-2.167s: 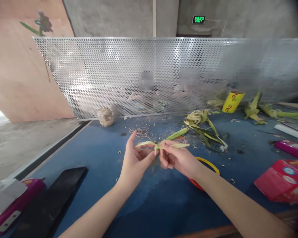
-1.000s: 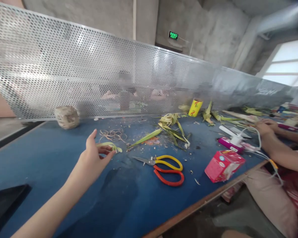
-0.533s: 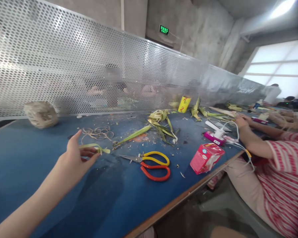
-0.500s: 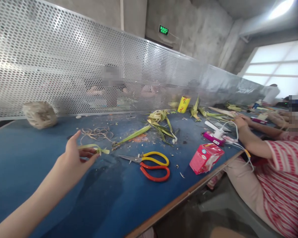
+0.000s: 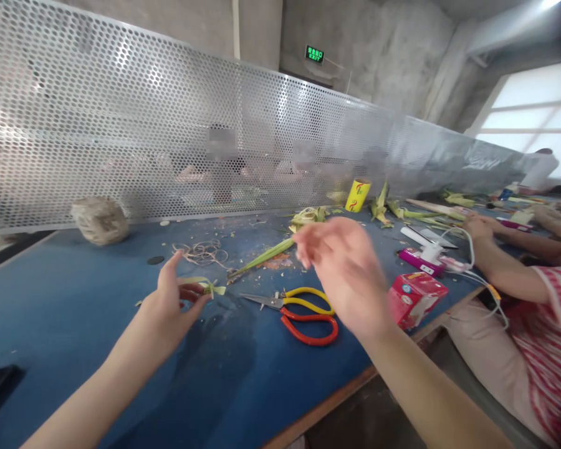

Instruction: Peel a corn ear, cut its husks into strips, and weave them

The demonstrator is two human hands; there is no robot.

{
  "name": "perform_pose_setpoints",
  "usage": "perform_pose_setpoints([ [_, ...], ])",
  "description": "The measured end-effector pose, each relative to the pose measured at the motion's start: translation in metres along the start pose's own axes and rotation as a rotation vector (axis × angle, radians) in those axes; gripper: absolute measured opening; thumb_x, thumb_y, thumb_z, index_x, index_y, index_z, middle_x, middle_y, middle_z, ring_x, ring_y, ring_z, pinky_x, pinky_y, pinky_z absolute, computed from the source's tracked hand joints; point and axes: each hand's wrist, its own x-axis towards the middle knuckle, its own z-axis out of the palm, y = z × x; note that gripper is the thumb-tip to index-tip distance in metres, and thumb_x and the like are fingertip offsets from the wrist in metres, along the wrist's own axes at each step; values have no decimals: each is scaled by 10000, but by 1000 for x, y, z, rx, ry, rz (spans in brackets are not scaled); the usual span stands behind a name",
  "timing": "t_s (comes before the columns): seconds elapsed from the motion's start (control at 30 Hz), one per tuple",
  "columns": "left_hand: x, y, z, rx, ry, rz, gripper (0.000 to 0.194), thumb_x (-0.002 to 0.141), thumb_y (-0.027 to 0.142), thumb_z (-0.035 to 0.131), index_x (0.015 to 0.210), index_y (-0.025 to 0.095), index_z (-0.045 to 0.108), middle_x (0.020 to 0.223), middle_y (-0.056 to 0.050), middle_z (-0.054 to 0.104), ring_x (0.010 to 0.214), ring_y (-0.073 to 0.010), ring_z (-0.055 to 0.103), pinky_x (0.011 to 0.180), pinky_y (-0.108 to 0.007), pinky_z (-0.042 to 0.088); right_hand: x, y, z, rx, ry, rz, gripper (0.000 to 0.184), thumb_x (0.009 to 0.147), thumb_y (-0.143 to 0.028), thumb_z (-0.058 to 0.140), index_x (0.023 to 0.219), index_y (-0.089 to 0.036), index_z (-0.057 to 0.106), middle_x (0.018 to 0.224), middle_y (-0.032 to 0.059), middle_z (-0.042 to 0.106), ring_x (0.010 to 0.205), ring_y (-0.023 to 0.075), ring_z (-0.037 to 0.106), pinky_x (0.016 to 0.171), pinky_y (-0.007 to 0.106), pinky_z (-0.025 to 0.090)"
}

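Observation:
My left hand (image 5: 180, 298) is closed on a small folded strip of green leaf (image 5: 210, 287), its thumb raised and the strip's pale end poking out past the fingertips. My right hand (image 5: 343, 268) hangs over the table to the right, smeared by motion, so its fingers do not show clearly. Below and left of it lie scissors (image 5: 280, 302) with one yellow and one red handle, blades pointing left. Behind the scissors rests a long green leaf (image 5: 266, 252). A tangle of thin string (image 5: 201, 252) lies just beyond my left hand.
A pale wrapped bundle (image 5: 100, 219) stands at the back left, before a perforated metal screen (image 5: 168, 125). On the right are a pink tissue pack (image 5: 416, 299), a purple power strip (image 5: 421, 262), a yellow can (image 5: 358, 196) and a co-worker's arm (image 5: 500, 262).
My right hand has come into view from the lower right, over the table near the scissors. The whole scene has shifted slightly right. My left hand keeps its hold on the leaf strip.

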Motion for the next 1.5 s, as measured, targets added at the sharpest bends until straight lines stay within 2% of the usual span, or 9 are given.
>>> perform_pose_setpoints([
  [0.07,0,1,-1,43,-3,3,787,765,368,527,1382,143,93,884,-42,679,806,-205,654,770,-323,480,29,16,1,-485,143,-135,180,885,-264,413,1025,-220,518,1072,59,557,986,166,503,810,304,414],
  [0.13,0,0,-1,69,11,-2,792,763,369,522,1385,150,83,863,-36,688,818,-218,660,774,-337,482,57,40,-3,-1145,134,-39,172,856,-177,410,959,-193,548,1046,64,565,956,162,512,823,292,392],
  [0.3,1,-5,0,78,-32,37,738,789,373,480,1383,176,89,886,-39,689,818,-212,664,751,-331,491,102,90,-30,-1409,271,157,285,819,-37,355,961,-85,597,1049,203,577,1054,291,457,863,426,307],
  [0.57,2,-9,4,36,-15,53,780,781,371,473,1394,149,45,904,-71,683,804,-235,667,686,-339,507,122,107,-53,-1446,460,313,389,870,-63,281,1217,-48,456,1109,254,557,1031,284,516,822,413,343],
  [0.87,1,-10,4,73,-52,91,744,779,368,478,1391,175,102,855,-62,689,779,-246,668,683,-350,501,146,82,-94,-1315,260,311,222,820,-260,526,962,-135,642,1003,132,655,932,225,606,732,269,434],
  [1.07,0,-8,4,98,-69,84,746,775,359,468,1389,173,88,848,-39,691,784,-229,665,675,-341,498,163,68,-112,-1158,156,390,189,795,-272,575,739,-118,669,779,88,693,650,146,645,582,192,469],
  [1.2,-1,-8,4,127,-65,61,737,781,346,468,1390,177,88,827,-33,694,771,-234,668,635,-328,495,162,67,-110,-1047,88,417,151,760,-231,625,858,-121,655,782,77,692,608,131,636,503,184,476],
  [1.37,-2,-11,6,110,-61,78,740,779,329,470,1394,187,85,847,-33,697,790,-229,670,606,-305,494,157,66,-104,-963,9,427,343,731,-109,635,1067,-135,575,884,67,683,635,107,637,532,181,503],
  [1.5,-2,-12,7,104,-62,76,745,780,326,468,1397,185,74,862,-35,699,794,-225,670,603,-302,494,158,68,-105,-1012,4,442,318,797,-100,567,1112,-129,538,1017,92,632,697,98,625,610,213,514],
])
